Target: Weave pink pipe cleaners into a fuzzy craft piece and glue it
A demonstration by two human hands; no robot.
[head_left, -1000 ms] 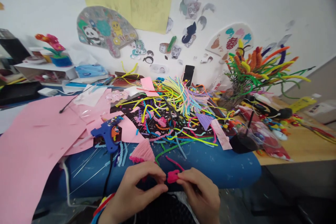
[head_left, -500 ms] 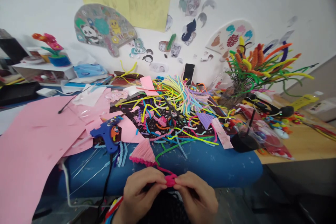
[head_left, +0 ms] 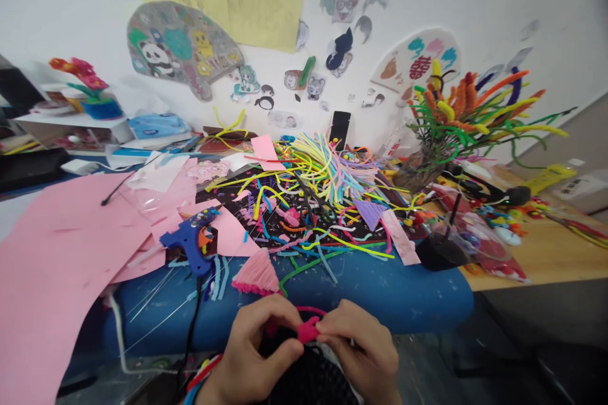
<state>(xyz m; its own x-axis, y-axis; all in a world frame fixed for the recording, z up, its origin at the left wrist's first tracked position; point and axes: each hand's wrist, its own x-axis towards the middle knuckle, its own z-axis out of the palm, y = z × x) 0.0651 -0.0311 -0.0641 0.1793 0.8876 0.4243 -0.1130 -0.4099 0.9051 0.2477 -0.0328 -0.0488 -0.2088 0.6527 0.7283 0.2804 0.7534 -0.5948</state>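
- The left hand and right hand pinch a bright pink fuzzy bit between thumbs and fingers, one at each end.
- The pink bit is to the right of the blue glue gun and closer to the person. A thin pink strand curves behind it.
- It looks very light, soft and bendy, not slippery. I think holding both ends is good, but a hard squeeze could squash it.
- The desk has a round blue edge, right of the glue gun. The hands have some room to move there.
- Just right of the glue gun, a pink fan shape sits near the left hand.
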